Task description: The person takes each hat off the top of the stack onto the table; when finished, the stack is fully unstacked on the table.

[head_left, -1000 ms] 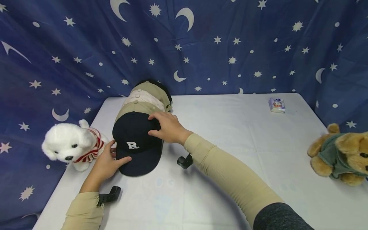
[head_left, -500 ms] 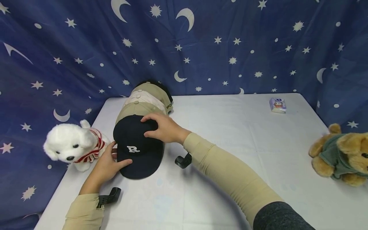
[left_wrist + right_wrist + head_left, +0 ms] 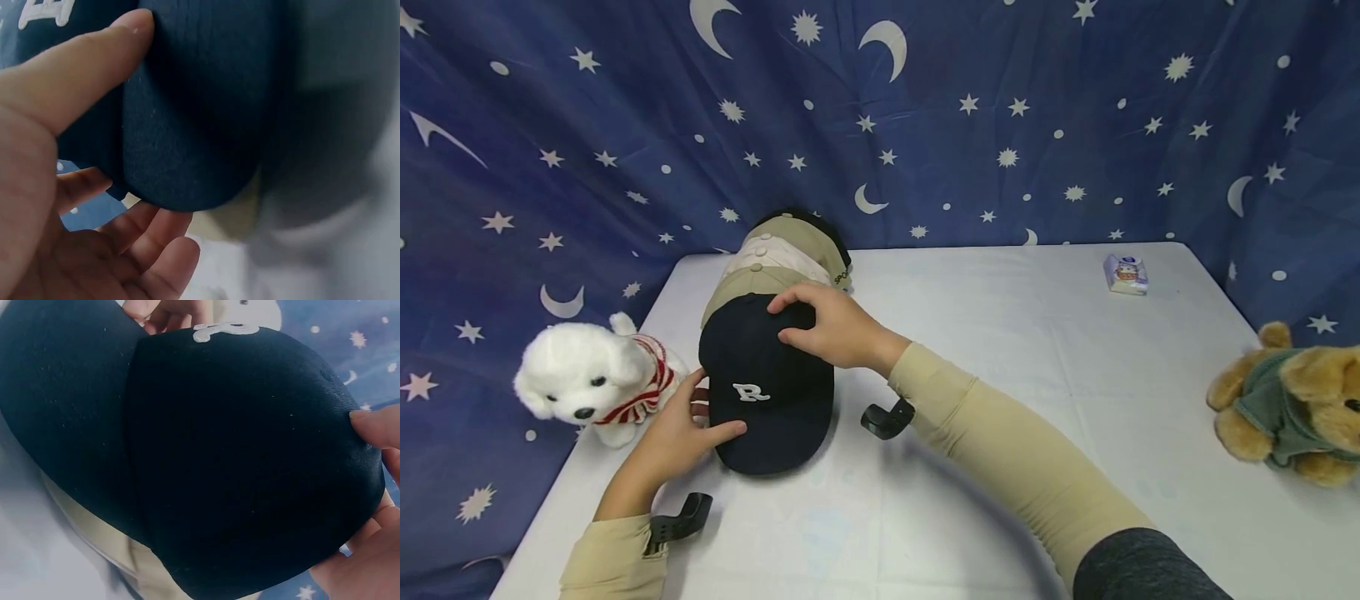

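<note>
A navy baseball cap (image 3: 767,358) with a white letter R on its front lies foremost in a row of nested caps in the head view. My left hand (image 3: 673,437) grips its brim (image 3: 194,125) at the side, thumb on top and fingers below, as the left wrist view shows. At the crown, my right hand (image 3: 846,329) holds the cap; in the right wrist view its thumb (image 3: 375,428) presses the fabric while the other fingers are partly hidden behind. Behind sit a tan cap (image 3: 741,283), a pale cap (image 3: 793,254) and another tan cap (image 3: 808,236).
Left of the caps stands a white plush dog (image 3: 583,375) in a red-striped shirt. A brown plush toy (image 3: 1292,400) in green sits at the right edge. A small purple-and-white packet (image 3: 1126,275) lies at the back right of the white table (image 3: 970,483). A starry blue curtain (image 3: 925,125) hangs behind.
The navy cap has shifted slightly toward the person and to the right, with both hands still on it. My right hand has moved from the crown's right side toward its top.
</note>
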`<state>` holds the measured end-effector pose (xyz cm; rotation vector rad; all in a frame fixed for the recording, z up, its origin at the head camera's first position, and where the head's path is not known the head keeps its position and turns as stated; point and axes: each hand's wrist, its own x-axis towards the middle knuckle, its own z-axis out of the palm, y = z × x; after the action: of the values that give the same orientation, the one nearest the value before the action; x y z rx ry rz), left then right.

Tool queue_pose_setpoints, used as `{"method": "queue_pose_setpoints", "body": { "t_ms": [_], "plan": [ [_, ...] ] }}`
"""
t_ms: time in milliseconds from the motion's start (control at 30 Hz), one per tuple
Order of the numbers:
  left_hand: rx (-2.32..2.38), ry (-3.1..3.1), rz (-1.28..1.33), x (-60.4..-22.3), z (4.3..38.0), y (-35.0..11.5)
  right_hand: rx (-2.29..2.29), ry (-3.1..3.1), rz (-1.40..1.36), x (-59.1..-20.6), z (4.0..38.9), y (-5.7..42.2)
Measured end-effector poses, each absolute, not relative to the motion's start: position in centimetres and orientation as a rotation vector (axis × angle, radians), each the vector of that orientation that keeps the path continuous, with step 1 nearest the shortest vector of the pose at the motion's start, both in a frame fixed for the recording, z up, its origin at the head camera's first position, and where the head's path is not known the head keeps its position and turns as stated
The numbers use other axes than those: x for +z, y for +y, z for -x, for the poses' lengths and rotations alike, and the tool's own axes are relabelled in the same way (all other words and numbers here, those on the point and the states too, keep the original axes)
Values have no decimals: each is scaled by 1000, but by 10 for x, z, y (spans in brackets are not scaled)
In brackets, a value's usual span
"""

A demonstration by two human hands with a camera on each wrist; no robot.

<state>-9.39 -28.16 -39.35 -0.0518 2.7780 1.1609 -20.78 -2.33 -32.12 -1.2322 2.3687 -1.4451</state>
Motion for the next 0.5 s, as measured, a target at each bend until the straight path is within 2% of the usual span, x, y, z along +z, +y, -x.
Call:
{"method": "queue_pose_setpoints", "body": {
  "t_ms": [500],
  "plan": [
    [1286,2692,-139,-362,99,-242,-1631,2411,1257,-291,207,36]
  ]
}}
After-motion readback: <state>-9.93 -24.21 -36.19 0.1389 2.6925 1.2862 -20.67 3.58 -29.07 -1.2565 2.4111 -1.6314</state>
